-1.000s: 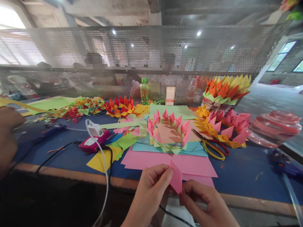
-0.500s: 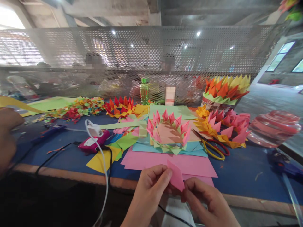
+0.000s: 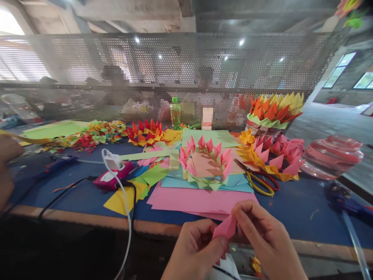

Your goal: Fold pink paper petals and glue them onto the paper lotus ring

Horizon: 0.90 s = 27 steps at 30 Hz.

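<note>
A folded piece of pink paper (image 3: 226, 228) is held between both hands, just past the table's front edge. My left hand (image 3: 201, 247) pinches its lower left part between thumb and fingers. The fingertips of my right hand (image 3: 258, 229) are closed on its upper right corner. Beyond the hands lie pink paper sheets (image 3: 201, 200) with blue sheets (image 3: 175, 183) on top. On the stack stands a ring of folded pink petals (image 3: 183, 157) with a light green paper base. Scissors (image 3: 262, 182) with red and yellow handles lie to its right.
A purple power strip (image 3: 112, 179) with a white plug and cables sits to the left. Glue guns (image 3: 340, 198) lie at both sides. Another person's hand (image 3: 10, 151) is at the far left. Paper flowers (image 3: 275, 112), a green bottle (image 3: 175, 114) and a perforated screen (image 3: 180, 58) stand behind.
The pink paper has turned and come lower, its point now aimed up to the right. My right hand has risen to its upper corner, and my left hand has moved down and right.
</note>
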Tool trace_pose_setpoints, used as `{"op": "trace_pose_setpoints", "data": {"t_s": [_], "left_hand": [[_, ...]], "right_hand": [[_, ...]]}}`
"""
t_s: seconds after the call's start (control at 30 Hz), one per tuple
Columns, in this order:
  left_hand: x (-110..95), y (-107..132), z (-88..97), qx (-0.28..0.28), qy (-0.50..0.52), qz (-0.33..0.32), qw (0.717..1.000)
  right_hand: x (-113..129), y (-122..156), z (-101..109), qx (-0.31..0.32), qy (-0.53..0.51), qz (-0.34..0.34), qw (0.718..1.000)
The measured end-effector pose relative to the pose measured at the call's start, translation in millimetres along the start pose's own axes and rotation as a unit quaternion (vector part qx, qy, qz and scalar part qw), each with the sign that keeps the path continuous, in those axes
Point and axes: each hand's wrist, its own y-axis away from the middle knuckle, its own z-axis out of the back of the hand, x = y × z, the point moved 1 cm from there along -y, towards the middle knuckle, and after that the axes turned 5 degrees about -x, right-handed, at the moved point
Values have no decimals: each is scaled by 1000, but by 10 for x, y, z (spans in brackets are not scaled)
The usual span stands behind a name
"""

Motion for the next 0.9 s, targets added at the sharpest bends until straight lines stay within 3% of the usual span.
{"op": "trace_pose_setpoints", "data": {"t_s": [0.1,0.17,0.33,0.6,0.73,0.9], "left_hand": [[77,-28,-32,46,-1,8,999],[93,-32,-50,58,-21,-4,998],[51,-4,-57,-7,-44,-58,997],[-23,-28,-15,-59,14,-31,998],[-101,-38,-2,-88,43,-31,995],[-160,-37,4,-96,52,-96,989]], "right_hand": [[15,-35,-8,27,11,15,999],[6,-73,19,33,54,64,996],[-14,-130,87,40,161,174,971],[-111,-96,140,21,140,162,977],[-170,-56,161,56,142,122,981],[-180,17,93,121,136,76,980]]}}
